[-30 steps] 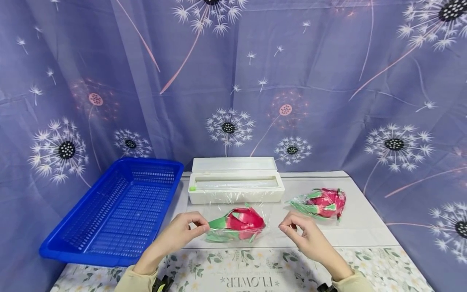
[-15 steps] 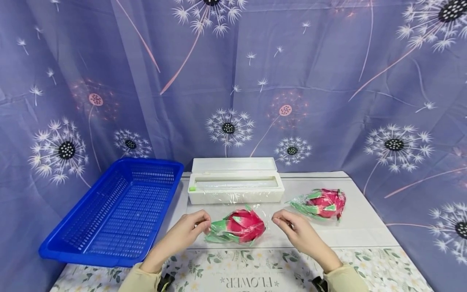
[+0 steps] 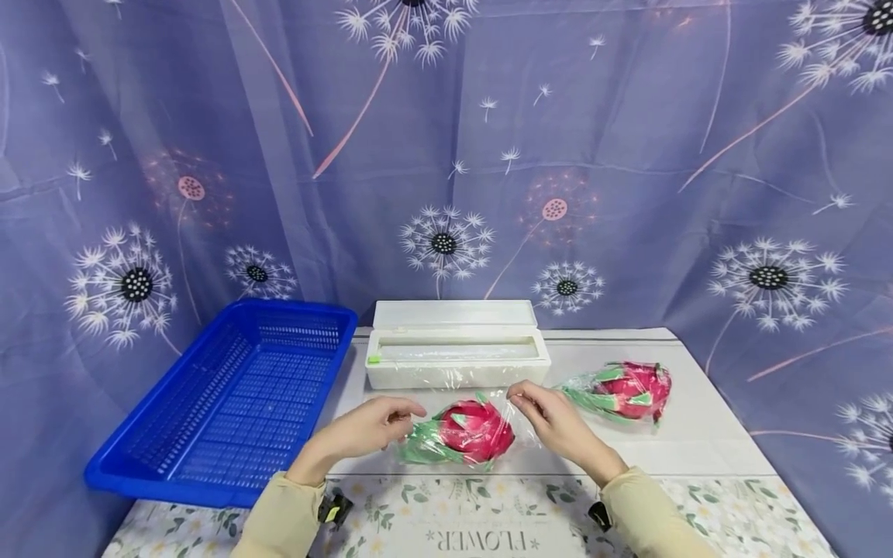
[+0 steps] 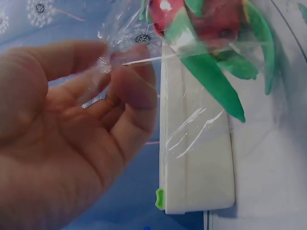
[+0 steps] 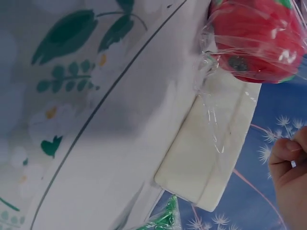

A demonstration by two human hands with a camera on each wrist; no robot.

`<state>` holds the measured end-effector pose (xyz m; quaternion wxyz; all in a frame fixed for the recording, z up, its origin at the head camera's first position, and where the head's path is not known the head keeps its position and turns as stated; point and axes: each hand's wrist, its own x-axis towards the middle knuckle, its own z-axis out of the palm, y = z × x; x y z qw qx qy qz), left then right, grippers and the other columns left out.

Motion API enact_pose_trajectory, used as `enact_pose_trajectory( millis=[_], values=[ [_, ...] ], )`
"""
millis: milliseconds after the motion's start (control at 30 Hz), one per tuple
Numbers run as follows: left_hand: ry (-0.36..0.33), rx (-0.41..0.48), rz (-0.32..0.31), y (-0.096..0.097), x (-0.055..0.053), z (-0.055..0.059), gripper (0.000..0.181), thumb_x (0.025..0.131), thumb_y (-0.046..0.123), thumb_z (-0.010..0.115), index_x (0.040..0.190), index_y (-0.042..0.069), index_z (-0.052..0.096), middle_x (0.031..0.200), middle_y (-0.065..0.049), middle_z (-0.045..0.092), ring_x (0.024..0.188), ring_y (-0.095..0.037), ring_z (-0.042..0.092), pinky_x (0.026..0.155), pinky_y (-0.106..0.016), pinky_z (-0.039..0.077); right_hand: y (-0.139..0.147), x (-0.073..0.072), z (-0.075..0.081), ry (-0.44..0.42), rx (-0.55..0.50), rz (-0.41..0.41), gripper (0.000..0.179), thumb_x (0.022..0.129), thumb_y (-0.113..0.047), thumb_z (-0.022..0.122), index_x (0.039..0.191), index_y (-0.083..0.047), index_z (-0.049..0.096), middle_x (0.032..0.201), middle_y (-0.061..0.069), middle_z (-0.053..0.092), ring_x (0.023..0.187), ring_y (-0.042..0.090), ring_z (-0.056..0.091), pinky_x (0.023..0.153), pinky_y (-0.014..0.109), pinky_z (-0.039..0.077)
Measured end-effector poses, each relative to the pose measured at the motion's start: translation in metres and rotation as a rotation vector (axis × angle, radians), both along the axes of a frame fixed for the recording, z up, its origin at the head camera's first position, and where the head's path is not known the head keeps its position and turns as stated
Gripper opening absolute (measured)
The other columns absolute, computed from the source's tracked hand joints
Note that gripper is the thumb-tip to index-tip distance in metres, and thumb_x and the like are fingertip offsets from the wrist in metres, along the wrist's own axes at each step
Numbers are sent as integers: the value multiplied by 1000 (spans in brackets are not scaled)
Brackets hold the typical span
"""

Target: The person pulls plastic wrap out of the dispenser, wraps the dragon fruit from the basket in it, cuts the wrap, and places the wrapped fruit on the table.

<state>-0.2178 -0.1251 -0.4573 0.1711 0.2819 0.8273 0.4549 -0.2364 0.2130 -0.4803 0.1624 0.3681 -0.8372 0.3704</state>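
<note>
A red dragon fruit with green scales lies on the table under clear plastic wrap. My left hand is at its green end, fingers loosely bent and the thumb apart from the index finger, with wrap over the fingertips. At the red end my right hand pinches a raised edge of the wrap between thumb and fingers. In the right wrist view only part of that hand shows. Behind the fruit stands a white plastic wrap box, lid up, its roll inside.
A second wrapped dragon fruit lies at the right, beyond my right hand. An empty blue plastic basket takes up the left side. The floral table cover runs along the front, and a patterned curtain hangs behind.
My right hand has moved left and slightly up, lifting the wrap's edge beside the fruit. My left hand has moved right, its thumb and index finger parting from their pinch.
</note>
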Motion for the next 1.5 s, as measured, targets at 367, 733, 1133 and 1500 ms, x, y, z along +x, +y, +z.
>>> enact_pose_trajectory(
  millis=[367,733,1133,1500],
  values=[
    [51,-14,-8,11,-3,0,12,95,17,65,89,11,72,70,10,53,62,-3,45,57,-22,40,10,-4,0,-84,-91,-60,17,93,-2,64,108,-10,66,61,-12,41,50,0,32,45,22,34],
    [35,-32,-69,12,-3,5,2,97,11,60,97,12,62,80,5,55,74,-9,52,66,-26,46,16,-3,14,-456,114,18,19,101,-28,56,106,-15,70,91,0,66,77,11,58,67,30,50],
    [-32,-56,-72,12,-8,9,9,88,19,74,83,13,69,60,7,39,53,-7,33,50,-23,32,-2,0,23,-483,0,54,16,100,-10,55,92,-15,68,76,-4,53,64,7,45,59,27,42],
    [76,61,32,3,-4,4,12,91,24,71,88,12,72,65,7,46,59,-8,42,56,-25,38,10,-6,0,-541,-187,110,20,103,-12,49,91,-5,63,60,8,41,52,18,39,53,30,39]
  ],
)
